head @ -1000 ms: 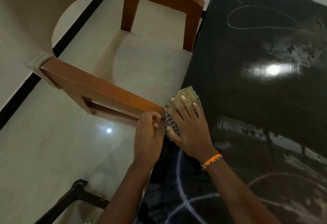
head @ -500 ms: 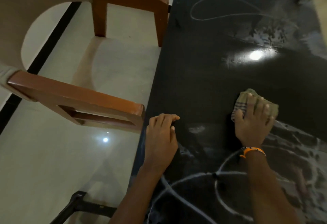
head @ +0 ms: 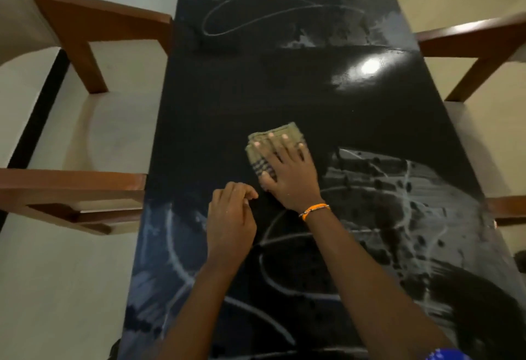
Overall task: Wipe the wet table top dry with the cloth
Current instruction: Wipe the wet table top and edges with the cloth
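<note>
Pressing flat on the cloth (head: 273, 146), the right hand (head: 290, 177) lies near the middle of the table (head: 284, 89). Head view, the only one.

Right hand: fingers straight and spread, palm down, fingertips reaching almost to the cloth's far edge; grip not curled, nothing pinched. An orange bracelet (head: 314, 209) sits on that wrist.

Cloth: folded pad, olive-tan with a dark checked band at its near left corner. It lies on the black table top, under the right hand, roughly midway between the two long edges. Slight motion blur around the fingers.

Left hand (head: 230, 220): just beside the right hand, nearer the person. Fingers curled loosely inward, knuckles up, holding nothing; whether it touches the surface I cannot tell.

Table top: glossy black, long and narrow, running away from the camera. Pale streaks and arcs of wet cover the near half, with a dense patch of smears and dark spots to the right of the right hand. A thin looped streak and a grey smear show at the far end. The band around and just beyond the cloth looks dark and even. A bright lamp reflection sits far right.

Surroundings: a wooden chair (head: 94, 21) with a pale seat stands at the left long edge, another chair (head: 478, 38) at the right edge. Pale floor (head: 57, 288) below.
</note>
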Demonstrator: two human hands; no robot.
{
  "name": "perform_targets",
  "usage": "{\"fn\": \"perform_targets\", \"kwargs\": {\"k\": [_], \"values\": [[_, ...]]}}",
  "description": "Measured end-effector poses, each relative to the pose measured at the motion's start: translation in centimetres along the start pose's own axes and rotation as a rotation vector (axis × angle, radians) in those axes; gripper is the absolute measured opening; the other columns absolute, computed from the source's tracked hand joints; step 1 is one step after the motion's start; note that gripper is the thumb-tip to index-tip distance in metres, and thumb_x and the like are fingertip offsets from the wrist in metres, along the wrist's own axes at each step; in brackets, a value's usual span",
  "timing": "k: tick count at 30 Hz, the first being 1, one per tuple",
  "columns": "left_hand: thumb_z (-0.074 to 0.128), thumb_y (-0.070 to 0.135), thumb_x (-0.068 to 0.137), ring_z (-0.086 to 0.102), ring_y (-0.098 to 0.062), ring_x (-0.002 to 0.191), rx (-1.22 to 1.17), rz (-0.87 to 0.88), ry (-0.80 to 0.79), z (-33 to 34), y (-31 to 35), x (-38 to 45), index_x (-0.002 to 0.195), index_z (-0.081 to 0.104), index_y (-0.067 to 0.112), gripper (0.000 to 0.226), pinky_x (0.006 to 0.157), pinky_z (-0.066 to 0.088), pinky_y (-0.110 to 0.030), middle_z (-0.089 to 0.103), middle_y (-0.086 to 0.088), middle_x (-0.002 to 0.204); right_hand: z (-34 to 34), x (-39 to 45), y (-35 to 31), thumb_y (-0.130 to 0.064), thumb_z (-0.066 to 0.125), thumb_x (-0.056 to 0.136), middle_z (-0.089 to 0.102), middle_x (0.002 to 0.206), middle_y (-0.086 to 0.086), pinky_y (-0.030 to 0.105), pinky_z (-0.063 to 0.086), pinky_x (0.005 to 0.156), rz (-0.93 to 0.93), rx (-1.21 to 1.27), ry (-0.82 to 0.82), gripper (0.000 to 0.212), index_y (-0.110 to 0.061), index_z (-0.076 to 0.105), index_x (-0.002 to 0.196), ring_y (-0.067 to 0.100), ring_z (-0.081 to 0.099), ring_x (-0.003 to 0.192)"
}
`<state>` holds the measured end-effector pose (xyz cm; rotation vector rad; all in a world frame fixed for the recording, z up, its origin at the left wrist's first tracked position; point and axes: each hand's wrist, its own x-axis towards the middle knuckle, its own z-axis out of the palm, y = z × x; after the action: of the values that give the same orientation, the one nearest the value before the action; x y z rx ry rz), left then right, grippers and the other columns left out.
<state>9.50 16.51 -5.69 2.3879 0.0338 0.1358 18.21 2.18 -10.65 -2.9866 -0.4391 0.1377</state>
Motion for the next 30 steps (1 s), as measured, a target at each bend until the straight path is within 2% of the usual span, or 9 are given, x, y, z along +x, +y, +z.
{"fn": "perform_targets", "kwargs": {"k": [5,8,10,13,16,21,23,26,30], "values": [[0.049,0.006,0.088,0.047,-0.013,0.090,0.031,0.089,-0.143,4.9,5.0,-0.9,0.098,0.058,0.020,0.020,0.075,0.041,-0.029,0.058,0.004,0.099,-2.1,-6.0,14.7,-0.046,0.031,0.083,0.027,0.158,0.003,0.048,0.020,0.115,0.369,-0.044,0.033,0.068,-0.032,0.027,0.149,0.027,0.025,0.145],[0.051,0.010,0.088,0.047,-0.012,0.094,0.062,0.116,-0.192,7.5,7.4,-1.6,0.106,0.057,0.022,0.023,0.077,0.038,-0.026,0.058,0.005,0.104,-3.0,-10.1,22.6,-0.050,0.017,0.081,0.026,0.157,0.008,0.050,0.020,0.113,0.555,-0.078,0.056,0.074,-0.026,0.025,0.151,0.031,0.025,0.144],[0.053,0.011,0.087,0.046,-0.012,0.093,0.069,0.109,-0.199,8.5,8.4,-2.1,0.110,0.056,0.023,0.026,0.079,0.043,-0.030,0.058,0.004,0.104,-3.2,-11.6,25.3,-0.049,0.020,0.084,0.023,0.158,0.009,0.054,0.017,0.114,0.646,-0.041,0.066,0.071,-0.025,0.023,0.152,0.034,0.021,0.145],[0.052,0.008,0.087,0.045,-0.012,0.094,0.068,0.070,-0.188,9.5,9.5,-2.5,0.111,0.054,0.022,0.028,0.082,0.045,-0.033,0.057,0.004,0.106,-2.6,-11.5,25.0,-0.042,0.030,0.094,0.014,0.160,0.010,0.057,0.011,0.116,0.745,-0.018,0.087,0.063,-0.026,0.016,0.153,0.033,0.014,0.147],[0.048,0.002,0.086,0.045,-0.013,0.094,0.068,0.028,-0.162,10.2,10.4,-2.6,0.105,0.053,0.019,0.026,0.081,0.044,-0.033,0.057,0.003,0.107,-1.9,-9.9,20.7,-0.041,0.033,0.096,0.007,0.162,0.009,0.056,0.002,0.116,0.681,-0.021,0.088,0.063,-0.028,0.010,0.153,0.031,0.007,0.149],[0.040,-0.011,0.077,0.038,-0.014,0.085,0.120,0.022,-0.161,11.2,11.7,-2.8,0.092,0.048,0.017,0.032,0.071,0.037,-0.033,0.054,-0.004,0.101,-0.7,-9.1,12.4,-0.045,0.038,0.093,0.015,0.161,0.004,0.050,0.006,0.116,0.121,0.041,0.052,0.061,-0.032,0.022,0.151,0.030,0.013,0.148],[0.041,-0.010,0.079,0.042,-0.019,0.086,0.163,0.026,-0.187,11.8,12.3,-3.1,0.091,0.047,0.017,0.030,0.071,0.040,-0.036,0.054,-0.005,0.102,-0.6,-9.9,12.9,-0.047,0.041,0.091,0.024,0.159,0.000,0.048,0.011,0.116,0.023,0.056,0.068,0.059,-0.035,0.030,0.148,0.027,0.021,0.146],[0.048,-0.003,0.085,0.046,-0.026,0.093,0.224,0.078,-0.263,12.8,13.3,-3.5,0.098,0.053,0.014,0.022,0.074,0.041,-0.039,0.055,-0.006,0.107,-0.8,-11.6,17.0,-0.046,0.043,0.085,0.031,0.156,-0.003,0.046,0.015,0.116,0.105,0.026,0.118,0.062,-0.038,0.034,0.145,0.024,0.027,0.144],[0.054,0.012,0.089,0.043,-0.022,0.103,0.260,0.167,-0.357,14.5,15.1,-4.1,0.106,0.056,0.021,0.019,0.083,0.037,-0.033,0.052,0.000,0.113,-1.3,-14.9,23.8,-0.046,0.035,0.080,0.035,0.154,0.002,0.050,0.024,0.113,0.397,0.007,0.172,0.067,-0.033,0.036,0.146,0.029,0.032,0.143]]}}
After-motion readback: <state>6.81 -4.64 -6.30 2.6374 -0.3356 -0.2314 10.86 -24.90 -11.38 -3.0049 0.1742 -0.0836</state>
